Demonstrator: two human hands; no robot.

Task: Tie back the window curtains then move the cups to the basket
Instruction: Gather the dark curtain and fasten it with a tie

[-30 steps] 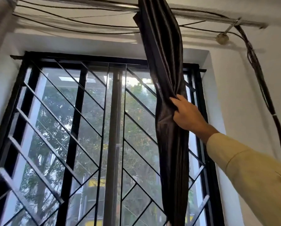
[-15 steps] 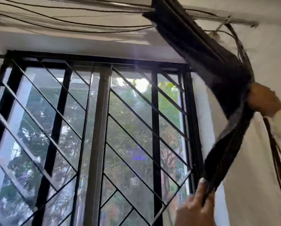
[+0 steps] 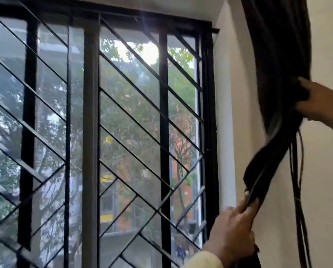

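Window [image 3: 92, 132]: takes most of the view. Black frame and slanted grille bars, with trees and buildings behind the glass. The glass is uncovered out to its right edge.
Wall [image 3: 326, 45]: pale, right of the window. It backs the bunched cloth.
Curtain [image 3: 278, 55]: the task's thing. Dark, gathered into one thick rope that hangs down the wall just past the window's right edge. It bends at mid-height and slants down-left. It looks drawn off the glass so it can be bound there.
Cables [image 3: 298, 180]: thin dark strands down the wall, just beside the curtain's lower part and partly behind it. Any wrap could snag them.
Right hand [image 3: 322, 103]: at the frame's right edge, fingers curled into the bundle at the bend. It seems to pin the folds together against the wall.
Left hand [image 3: 233, 229]: near the window's lower right corner, fingers and thumb closed around the lower length, keeping it taut between the hands.
Sleeve [image 3: 202, 261]: cream cuff at the bottom edge, on the left arm.
Tie: none visible, and no knot is formed yet.
Cups, basket: not in view. That part of the task looks untouched.
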